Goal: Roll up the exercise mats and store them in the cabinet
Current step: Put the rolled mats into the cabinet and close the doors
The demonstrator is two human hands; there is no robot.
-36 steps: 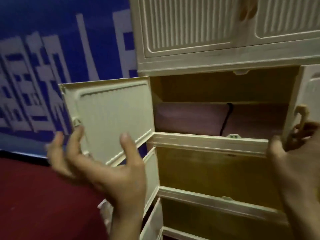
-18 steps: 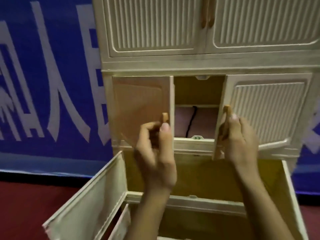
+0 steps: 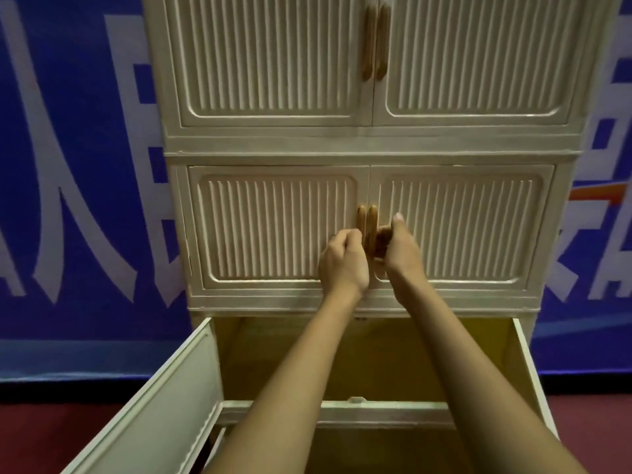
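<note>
A cream ribbed cabinet (image 3: pixel 372 145) fills the view. Its middle pair of doors (image 3: pixel 273 227) is closed, the two wooden handles (image 3: pixel 366 224) side by side at the centre seam. My left hand (image 3: pixel 343 260) pinches the lower part of the left handle. My right hand (image 3: pixel 398 249) curls its fingers round the right handle, thumb pointing up. The rolled mat seen earlier inside that compartment is hidden behind the doors.
The top pair of doors (image 3: pixel 478 56) is closed. Below my arms the lower compartment (image 3: pixel 342 364) stands open, its left door (image 3: pixel 160 412) and right door (image 3: pixel 528 371) swung out toward me. A blue banner (image 3: pixel 78 165) covers the wall; red floor (image 3: pixel 41 436) lies below.
The middle doors went from wide open to fully closed, pulled together by both hands on their handles. The purple rolled mat inside is no longer visible.
</note>
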